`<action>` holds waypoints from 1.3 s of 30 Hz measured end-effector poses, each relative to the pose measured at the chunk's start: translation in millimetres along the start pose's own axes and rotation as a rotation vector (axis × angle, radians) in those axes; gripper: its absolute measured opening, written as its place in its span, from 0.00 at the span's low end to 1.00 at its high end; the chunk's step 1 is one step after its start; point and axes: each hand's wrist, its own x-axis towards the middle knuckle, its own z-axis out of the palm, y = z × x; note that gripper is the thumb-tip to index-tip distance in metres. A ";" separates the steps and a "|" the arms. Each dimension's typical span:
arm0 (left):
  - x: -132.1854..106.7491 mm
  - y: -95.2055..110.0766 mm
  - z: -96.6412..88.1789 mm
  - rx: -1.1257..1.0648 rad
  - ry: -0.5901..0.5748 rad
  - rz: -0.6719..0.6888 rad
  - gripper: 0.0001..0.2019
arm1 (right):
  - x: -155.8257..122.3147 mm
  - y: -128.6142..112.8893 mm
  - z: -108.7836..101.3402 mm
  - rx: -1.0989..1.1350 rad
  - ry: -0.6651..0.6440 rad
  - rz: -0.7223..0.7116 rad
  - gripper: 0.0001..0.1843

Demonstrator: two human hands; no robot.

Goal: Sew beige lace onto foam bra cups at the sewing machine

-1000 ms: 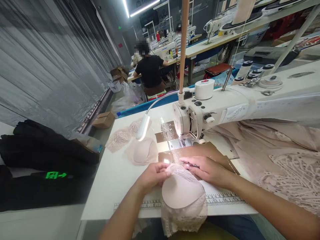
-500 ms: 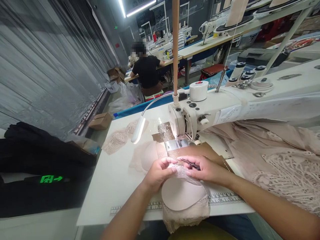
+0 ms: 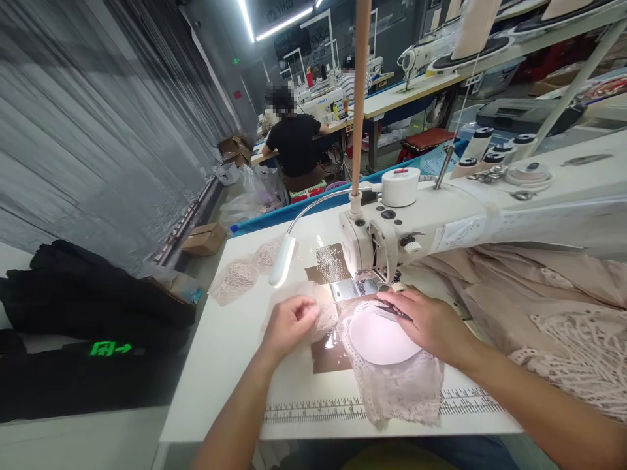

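Note:
My right hand (image 3: 425, 321) is closed around small dark thread snips (image 3: 392, 308), their tips pointing left. It rests on the upper right of a pale moulded bra cup (image 3: 379, 336) lying on lace fabric (image 3: 399, 391) with a scalloped edge. That fabric spreads flat toward the table's front edge. To the left, my left hand (image 3: 290, 328) has thumb and fingers pinched together at a second lace piece (image 3: 327, 316); part of this piece is behind the hand. Just beyond both hands stands the sewing machine head (image 3: 365, 245), over a shiny metal plate (image 3: 347, 289).
A bendable lamp (image 3: 283, 261) reaches down left of the needle area. Lace cups (image 3: 235, 279) lie on the white table (image 3: 220, 372) at left. Beige fabric (image 3: 553, 313) is heaped at right. A printed ruler (image 3: 313, 411) runs along the front. Another person (image 3: 292, 147) sits farther back.
My hands have parted. The left has moved left off the cup's lace to the other lace piece. The cup and its fabric now lie flat, farther right, under my right hand.

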 end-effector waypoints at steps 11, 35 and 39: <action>45.4 -25.6 0.2 0.131 -0.120 -0.037 0.06 | -11.5 -36.7 -22.9 0.133 -0.546 -0.140 0.14; 16.7 6.5 11.2 0.147 -0.214 0.317 0.37 | 35.6 -38.0 23.5 0.825 -0.294 0.177 0.12; 18.9 7.4 18.0 0.085 -0.302 0.289 0.24 | 35.3 -39.2 20.7 0.878 -0.259 0.190 0.09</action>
